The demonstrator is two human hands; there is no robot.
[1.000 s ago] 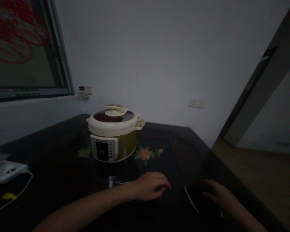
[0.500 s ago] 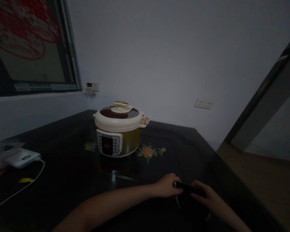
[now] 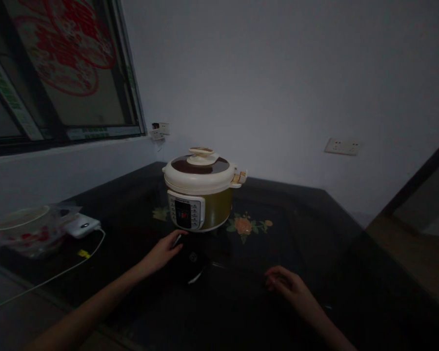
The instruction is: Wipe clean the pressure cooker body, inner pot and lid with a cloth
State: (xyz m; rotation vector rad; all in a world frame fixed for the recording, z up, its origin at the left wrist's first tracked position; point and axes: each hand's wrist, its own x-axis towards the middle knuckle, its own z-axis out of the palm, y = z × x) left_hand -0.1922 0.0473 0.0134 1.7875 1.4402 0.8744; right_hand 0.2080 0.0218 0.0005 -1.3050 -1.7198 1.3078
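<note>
The left hand (image 3: 164, 252) pinches the edge of a black item (image 3: 192, 262), not yet released, on the near side of the cooker (image 3: 219, 208); whether it touches the table (image 3: 241, 312) I cannot tell. The right hand (image 3: 287, 285), loosely curled, holds nothing visible. The lid (image 3: 201, 183) is on, hiding any contents; at left, a bowl (image 3: 22, 222) sits in a clear bag (image 3: 64, 210), contents unclear.

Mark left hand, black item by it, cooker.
Left hand (image 3: 164, 250): head view, back of the hand.
Black item (image 3: 192, 257): head view, pale emblem on it.
Cooker (image 3: 202, 184): head view, cream rim.
</note>
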